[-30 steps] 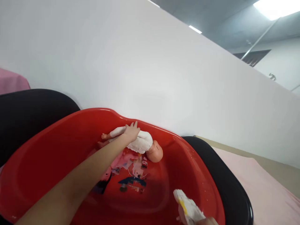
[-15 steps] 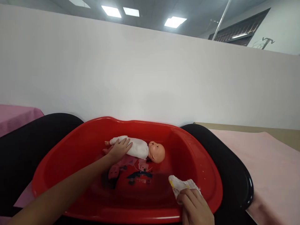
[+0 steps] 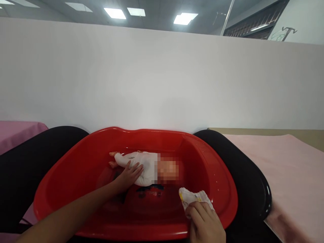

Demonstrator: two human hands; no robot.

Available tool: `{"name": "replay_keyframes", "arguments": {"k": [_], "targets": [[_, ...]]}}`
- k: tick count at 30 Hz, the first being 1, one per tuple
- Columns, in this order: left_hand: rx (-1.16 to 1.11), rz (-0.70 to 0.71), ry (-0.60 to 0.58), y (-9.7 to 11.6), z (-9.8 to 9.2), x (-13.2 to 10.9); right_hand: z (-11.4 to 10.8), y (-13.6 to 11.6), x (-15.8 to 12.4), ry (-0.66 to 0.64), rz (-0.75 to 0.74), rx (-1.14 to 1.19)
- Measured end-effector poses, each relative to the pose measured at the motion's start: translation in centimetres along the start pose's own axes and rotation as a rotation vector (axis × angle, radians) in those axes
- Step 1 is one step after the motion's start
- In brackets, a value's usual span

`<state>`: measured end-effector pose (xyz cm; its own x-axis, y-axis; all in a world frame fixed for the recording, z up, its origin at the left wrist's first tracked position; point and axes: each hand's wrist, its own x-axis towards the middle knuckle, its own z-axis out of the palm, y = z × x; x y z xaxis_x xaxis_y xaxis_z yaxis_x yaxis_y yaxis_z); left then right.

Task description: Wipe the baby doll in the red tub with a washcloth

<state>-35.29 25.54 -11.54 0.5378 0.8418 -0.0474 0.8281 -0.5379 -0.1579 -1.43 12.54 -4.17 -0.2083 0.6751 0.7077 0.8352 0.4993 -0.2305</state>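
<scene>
A baby doll point(image 3: 150, 161) in white clothing lies in the red baby bathtub point(image 3: 131, 231), its head to the right and its feet to the left. The head is blurred over. My left hand point(image 3: 129, 176) rests on the near side of the doll's body, fingers spread and stretched out. Over the tub's near right part, my right hand point(image 3: 206, 221) pinches a white cloth point(image 3: 190, 197) with yellow marks. The cloth bunches up above the fingers, apart from the doll. Shallow water and a dark printed picture show on the tub floor.
Black rounded surfaces flank the tub on the left point(image 3: 50, 148) and right point(image 3: 249, 182). Farther right is a surface with a pink cover point(image 3: 291, 172), and another pink cover point(image 3: 20, 133) lies at far left. A white partition point(image 3: 162, 77) stands right behind the tub.
The doll has rolled toward me, so more of its white front shows, and its body sits nearer. My left hand has shifted slightly nearer with it. The cloth stays in my right hand.
</scene>
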Motion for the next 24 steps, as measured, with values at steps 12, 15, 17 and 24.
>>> {"name": "replay_keyframes", "arguments": {"k": [12,15,17,24], "targets": [[0.14,0.133,0.262,-0.3,4.9,-0.3,0.7,1.9,-1.7,-0.049,-0.063,-0.003],[0.064,0.186,0.163,-1.5,4.1,-0.5,0.5,1.5,-1.2,-0.039,-0.1,-0.009],[0.014,0.205,0.078,-3.0,2.9,-0.6,0.3,1.1,-0.7,-0.02,-0.094,-0.004],[-0.016,-0.13,-0.091,-8.6,-1.1,-0.7,0.2,0.0,-0.2,0.01,0.009,0.011]]}}
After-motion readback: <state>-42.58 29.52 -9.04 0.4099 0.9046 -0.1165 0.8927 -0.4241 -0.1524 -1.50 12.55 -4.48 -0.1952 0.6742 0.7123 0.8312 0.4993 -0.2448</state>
